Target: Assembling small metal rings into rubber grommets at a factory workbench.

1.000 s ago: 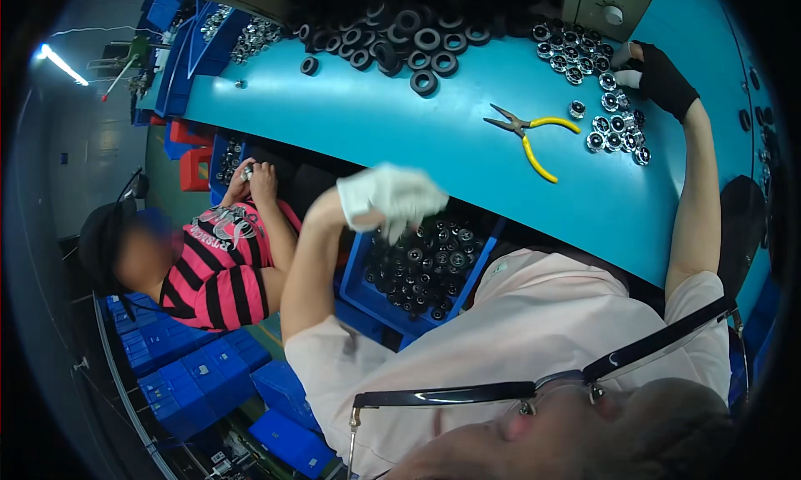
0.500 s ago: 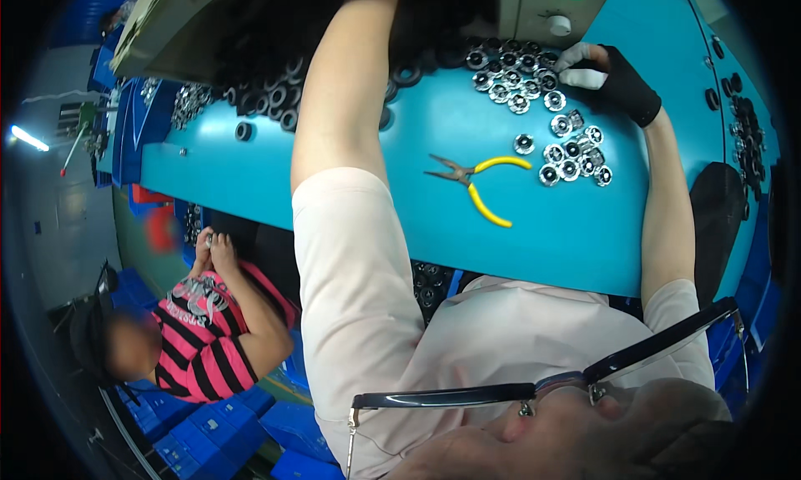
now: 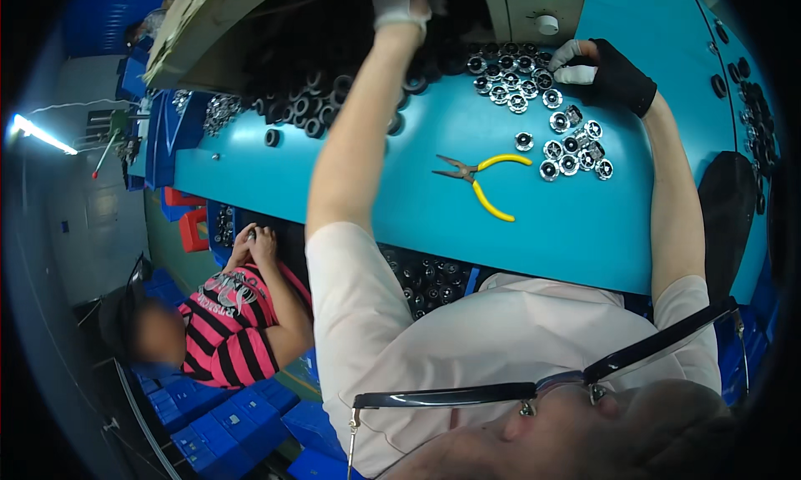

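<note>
My left hand [image 3: 402, 6], in a white glove, is raised at the top by the dark opening of a grey machine [image 3: 546, 2]. Motion blur smears its fingers, so I cannot see what they hold. At the right edge of a cluster of shiny silver-and-black wheel hubs [image 3: 517, 104] is my right hand [image 3: 616, 75]. It wears a black glove with white fingertips, and its fingers curl inward; anything between them is hidden. Pliers with yellow handles [image 3: 492, 188] lie spread on the blue-green table [image 3: 434, 221]. Beside them sits a smaller group of hubs [image 3: 571, 154].
Many black rings [image 3: 313, 108] are heaped along the machine's front. More parts [image 3: 747, 121] lie by the right table edge. Blue bins [image 3: 217, 417] stand at lower left, near a seated co-worker in a striped shirt [image 3: 242, 338]. A bin of dark parts [image 3: 430, 284] sits below the table edge.
My left forearm has swung, and the white-gloved hand now shows in front of the machine's opening. My right hand stays beside the hubs. The whole view has shifted slightly.
</note>
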`<action>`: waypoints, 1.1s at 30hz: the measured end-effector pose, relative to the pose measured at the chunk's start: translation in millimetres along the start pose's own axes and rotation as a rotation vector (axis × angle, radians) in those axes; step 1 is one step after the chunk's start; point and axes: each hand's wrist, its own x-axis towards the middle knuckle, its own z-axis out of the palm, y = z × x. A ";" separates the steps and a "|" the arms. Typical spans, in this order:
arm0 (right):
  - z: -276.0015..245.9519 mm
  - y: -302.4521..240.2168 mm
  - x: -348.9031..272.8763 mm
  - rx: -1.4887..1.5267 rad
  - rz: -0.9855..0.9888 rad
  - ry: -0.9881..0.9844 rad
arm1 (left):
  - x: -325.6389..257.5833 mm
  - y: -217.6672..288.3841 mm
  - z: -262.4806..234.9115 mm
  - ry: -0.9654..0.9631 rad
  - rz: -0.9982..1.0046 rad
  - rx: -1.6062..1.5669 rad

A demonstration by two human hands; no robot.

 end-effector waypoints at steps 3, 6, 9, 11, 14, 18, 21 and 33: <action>-1.3 -12.5 -5.0 -0.096 0.004 0.000 | -82.5 3.0 6.0 -0.102 -0.168 -0.020; -10.7 -33.0 -19.5 -0.236 -0.022 -0.108 | -141.8 1.8 18.3 -0.236 -0.218 -0.243; -6.1 -52.2 -33.0 -0.106 -0.092 -0.048 | -171.4 2.6 25.0 -0.353 -0.228 -0.269; 2.5 -60.8 -35.2 -0.208 -0.353 0.019 | -178.4 4.2 28.0 -0.370 -0.185 -0.236; 18.0 -63.6 -31.2 -0.218 -0.380 0.114 | -182.4 5.7 30.2 -0.385 -0.148 -0.274; 29.2 -58.4 -26.8 -0.213 -0.368 0.199 | -183.8 6.1 29.6 -0.372 -0.115 -0.307; 38.2 -57.7 -25.5 -0.091 -0.379 0.225 | -185.4 6.8 29.4 -0.354 -0.119 -0.315; 44.3 -54.5 -21.8 0.005 -0.459 0.339 | -171.4 -2.6 17.6 -0.446 -0.340 -0.582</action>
